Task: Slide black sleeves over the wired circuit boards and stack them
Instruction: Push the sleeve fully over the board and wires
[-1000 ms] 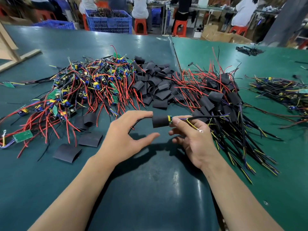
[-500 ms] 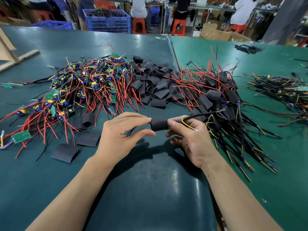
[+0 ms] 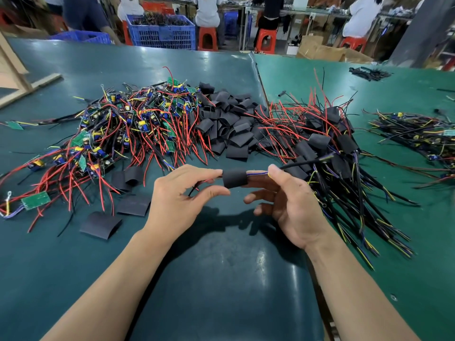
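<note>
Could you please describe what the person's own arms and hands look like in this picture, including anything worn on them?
Both forearms are bare up to the frame's bottom edge: no sleeves show. The left hand and the right hand wear no gloves, and no rings, watch or wristband are visible. The fingernails that show are short and unpainted. No marks or tattoos appear on either arm.

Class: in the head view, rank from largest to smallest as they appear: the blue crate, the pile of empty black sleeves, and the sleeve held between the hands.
1. Pile of empty black sleeves
2. Blue crate, though it is farther away, so its true size is unsure
3. Held sleeve
</note>
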